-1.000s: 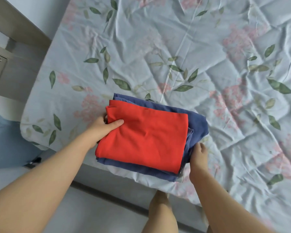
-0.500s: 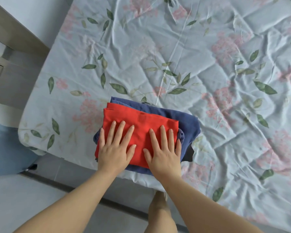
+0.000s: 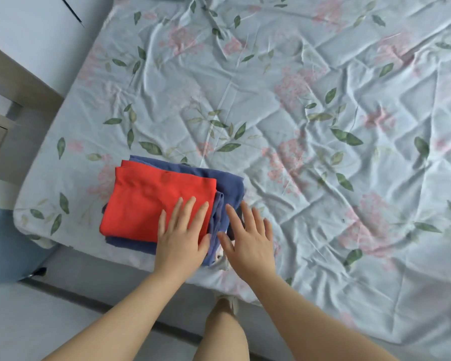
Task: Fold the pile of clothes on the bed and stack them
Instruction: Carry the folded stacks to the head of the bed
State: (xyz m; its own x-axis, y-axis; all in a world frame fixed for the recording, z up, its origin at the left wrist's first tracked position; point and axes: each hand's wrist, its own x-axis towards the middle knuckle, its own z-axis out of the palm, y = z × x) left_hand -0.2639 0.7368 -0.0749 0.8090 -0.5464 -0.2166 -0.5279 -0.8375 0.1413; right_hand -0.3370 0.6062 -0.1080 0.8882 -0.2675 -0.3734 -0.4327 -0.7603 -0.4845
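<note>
Folded orange-red garment (image 3: 151,201) atop folded blue garments (image 3: 227,183), at the near-left corner of the floral-sheeted bed (image 3: 323,126), seems soft, light and floppy, best scooped under both sides; left hand (image 3: 181,241) and right hand (image 3: 250,243) lie flat, fingers spread.

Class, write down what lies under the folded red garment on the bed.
Blue folded cloth shows beyond the far, right and near edges of the red garment. Its middle is covered; the number of pieces cannot be told.

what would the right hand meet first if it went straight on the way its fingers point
Likely the right edge of the blue folded garment, just ahead of the right hand; its height above the fabric is unclear.
</note>
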